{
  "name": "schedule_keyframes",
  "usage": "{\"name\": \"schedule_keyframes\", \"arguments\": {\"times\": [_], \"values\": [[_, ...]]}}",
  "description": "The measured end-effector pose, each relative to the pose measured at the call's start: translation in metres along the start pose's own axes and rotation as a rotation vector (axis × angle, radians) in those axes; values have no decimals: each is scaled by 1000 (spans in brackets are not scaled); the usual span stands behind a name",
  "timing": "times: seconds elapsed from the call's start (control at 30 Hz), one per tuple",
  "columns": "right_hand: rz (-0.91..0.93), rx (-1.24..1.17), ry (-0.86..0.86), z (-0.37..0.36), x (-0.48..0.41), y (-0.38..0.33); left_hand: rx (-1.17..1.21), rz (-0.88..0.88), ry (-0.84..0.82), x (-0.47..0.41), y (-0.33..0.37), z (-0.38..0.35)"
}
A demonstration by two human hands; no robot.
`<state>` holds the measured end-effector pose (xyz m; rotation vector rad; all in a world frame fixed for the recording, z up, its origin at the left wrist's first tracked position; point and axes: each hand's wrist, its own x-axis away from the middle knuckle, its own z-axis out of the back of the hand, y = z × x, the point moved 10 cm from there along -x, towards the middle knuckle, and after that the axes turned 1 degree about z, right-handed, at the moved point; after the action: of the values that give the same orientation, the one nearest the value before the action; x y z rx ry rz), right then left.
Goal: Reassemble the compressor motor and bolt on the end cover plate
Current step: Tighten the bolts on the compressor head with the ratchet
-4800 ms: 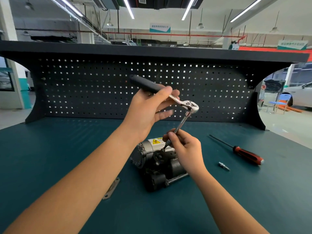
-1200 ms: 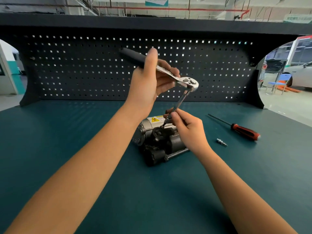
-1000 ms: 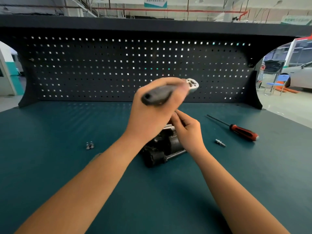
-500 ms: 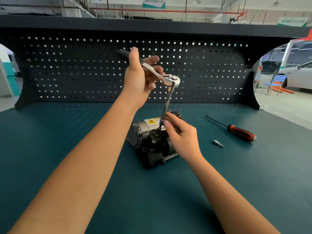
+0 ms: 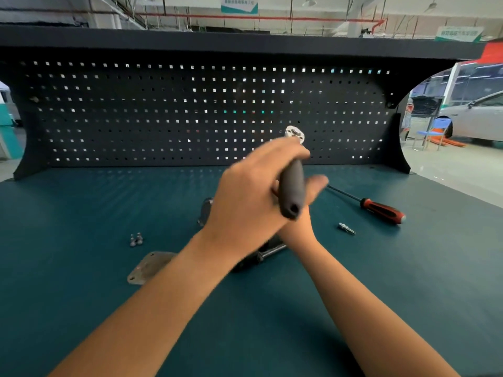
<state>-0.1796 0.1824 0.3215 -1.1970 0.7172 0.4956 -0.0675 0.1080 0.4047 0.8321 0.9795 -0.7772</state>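
Bolts (image 5: 136,239) behind cover plate (image 5: 148,268), screwdriver (image 5: 382,211) right

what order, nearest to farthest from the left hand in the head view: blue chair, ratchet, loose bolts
1. ratchet, gripped in the left hand
2. loose bolts, on the table to its left
3. blue chair, far right, past the table

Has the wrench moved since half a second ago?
Yes: against the pegboard, the wrench handle swung from pointing left round toward the camera, in the left hand.
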Motion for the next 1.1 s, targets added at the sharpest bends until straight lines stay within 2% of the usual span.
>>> {"name": "schedule_keyframes", "arguments": {"times": [0.07, 0.2, 0.3, 0.4, 0.47, 0.53, 0.7, 0.77, 0.83, 0.9, 0.97, 1.1], "values": [[-44, -75, -20, -4, 0, 4, 11, -23, 12, 5, 2, -3], [16, -22, -2, -3, -4, 2, 256, 144, 179, -3, -28, 11], [-48, -108, -157, -14, 1, 12, 446, 314, 293, -11, -60, 19], [-121, 34, -398, -29, 12, 30, 636, 484, 381, -20, -98, 23], [-191, 51, -472, -34, 17, 38, 671, 549, 356, -30, -113, 21], [-244, 6, -476, -35, 20, 46, 714, 615, 293, -40, -127, 12], [-253, -8, -480, -32, 19, 51, 929, 845, 164, -57, -147, -19], [-245, 3, -498, -33, 19, 52, 957, 871, 127, -56, -145, -23], [-212, 43, -508, -33, 18, 52, 957, 823, 130, -49, -136, -16], [-188, 73, -492, -32, 17, 50, 863, 685, 159, -39, -117, -2], [-171, 89, -472, -31, 16, 48, 674, 485, 141, -26, -84, 8], [-87, 118, -451, -32, 11, 37, 355, 35, -73, 0, -12, -10]]}}
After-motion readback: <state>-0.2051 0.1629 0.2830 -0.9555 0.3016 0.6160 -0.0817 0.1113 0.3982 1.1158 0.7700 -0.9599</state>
